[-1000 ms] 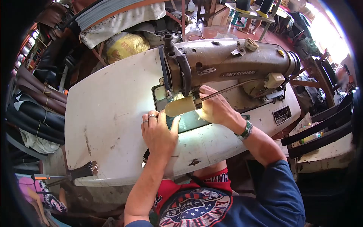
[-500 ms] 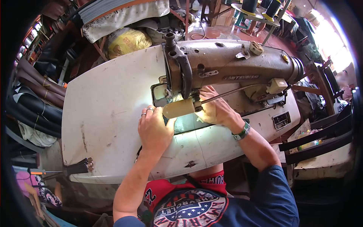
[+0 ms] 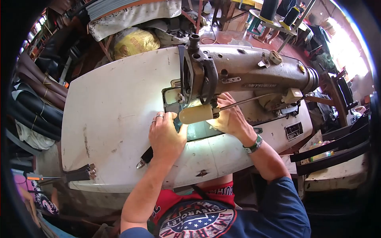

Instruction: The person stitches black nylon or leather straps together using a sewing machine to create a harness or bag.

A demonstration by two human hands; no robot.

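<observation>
A brown sewing machine [image 3: 254, 73] marked Mitsubishi stands on a white table [image 3: 115, 119]. Left of its needle area, my left hand [image 3: 168, 135] is closed around a black strap [image 3: 147, 155], its thumb and fingers pinching the dark edge. The strap's metal clip [image 3: 140, 163] pokes out beside my wrist. My right hand [image 3: 232, 119] reaches under the machine's arm to the right of the needle, with its fingertips hidden behind the cream lamp [image 3: 195, 114]. Light from the lamp falls on the metal bed plate [image 3: 198, 131] between the hands.
More black straps with metal clips [image 3: 81, 173] lie at the table's left front corner. Thread spools [image 3: 270, 10] stand behind the machine. Dark rolls of material [image 3: 37, 113] are stacked at left, and a yellow sack [image 3: 135, 43] sits beyond the table.
The machine and both hands appear slightly further right in view. More of the black strap and its metal clip now shows beside my left wrist.
</observation>
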